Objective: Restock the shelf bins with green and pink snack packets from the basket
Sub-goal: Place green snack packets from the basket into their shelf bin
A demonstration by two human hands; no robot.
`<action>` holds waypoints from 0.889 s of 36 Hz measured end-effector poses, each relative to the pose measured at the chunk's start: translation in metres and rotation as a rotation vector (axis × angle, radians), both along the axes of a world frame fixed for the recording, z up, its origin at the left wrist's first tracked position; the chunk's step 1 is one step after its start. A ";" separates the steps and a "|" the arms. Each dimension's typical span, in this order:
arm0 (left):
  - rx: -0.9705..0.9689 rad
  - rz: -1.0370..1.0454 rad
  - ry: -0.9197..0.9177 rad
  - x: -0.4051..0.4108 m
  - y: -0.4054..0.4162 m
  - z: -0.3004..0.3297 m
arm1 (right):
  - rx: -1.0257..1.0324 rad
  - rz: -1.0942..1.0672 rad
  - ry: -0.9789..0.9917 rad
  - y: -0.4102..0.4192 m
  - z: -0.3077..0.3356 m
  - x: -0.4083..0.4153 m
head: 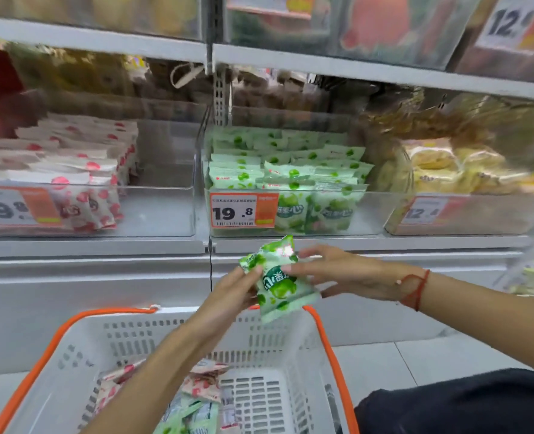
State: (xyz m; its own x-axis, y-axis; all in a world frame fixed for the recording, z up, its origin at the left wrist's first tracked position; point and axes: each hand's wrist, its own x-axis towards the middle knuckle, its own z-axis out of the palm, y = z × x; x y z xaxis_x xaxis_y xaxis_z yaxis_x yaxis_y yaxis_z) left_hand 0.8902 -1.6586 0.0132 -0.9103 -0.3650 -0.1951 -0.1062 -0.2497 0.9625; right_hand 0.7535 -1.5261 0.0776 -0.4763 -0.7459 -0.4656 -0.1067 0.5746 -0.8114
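A small bunch of green snack packets [276, 278] is held in the air above the basket's far rim, just below the shelf edge. My left hand [231, 292] grips the bunch from the left. My right hand [337, 272] touches its right side with fingers spread. Straight above stands the clear bin of green packets [290, 177], stacked full at the left and middle. The clear bin of pink packets [80, 170] is to the left, its right part bare. The white basket with orange handles [259, 346] sits below, with pink packets [203, 383] and green packets [190, 418] on its bottom.
A clear bin of yellow packets [453, 173] stands right of the green bin. Price tags reading 19.8 hang on the pink and green bins. Another shelf of blurred goods runs above. My dark-clothed knee [463, 405] is at the lower right.
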 end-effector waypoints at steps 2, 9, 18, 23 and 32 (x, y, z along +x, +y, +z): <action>-0.051 0.023 0.054 -0.007 0.007 0.020 | -0.080 -0.043 0.039 0.005 0.005 0.003; -0.288 0.122 0.249 -0.036 0.020 0.070 | -0.280 -0.242 0.148 0.022 0.046 -0.006; 0.154 0.223 0.354 -0.081 0.052 0.096 | -0.667 -0.400 -0.088 0.033 0.066 -0.026; -0.790 0.267 0.331 -0.091 0.024 0.100 | -0.600 -0.471 0.601 0.048 0.109 -0.065; -1.738 0.232 0.233 -0.101 -0.003 0.100 | 0.319 -0.244 1.355 0.011 0.142 -0.130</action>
State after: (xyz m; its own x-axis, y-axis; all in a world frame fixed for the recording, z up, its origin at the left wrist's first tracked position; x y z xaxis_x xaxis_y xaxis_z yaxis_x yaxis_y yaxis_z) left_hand 0.7888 -1.6618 0.1131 -0.7645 -0.1038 0.6363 -0.0548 0.9938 0.0963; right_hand 0.6232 -1.5153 0.2198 -0.7841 -0.5320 0.3198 -0.5601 0.8284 0.0047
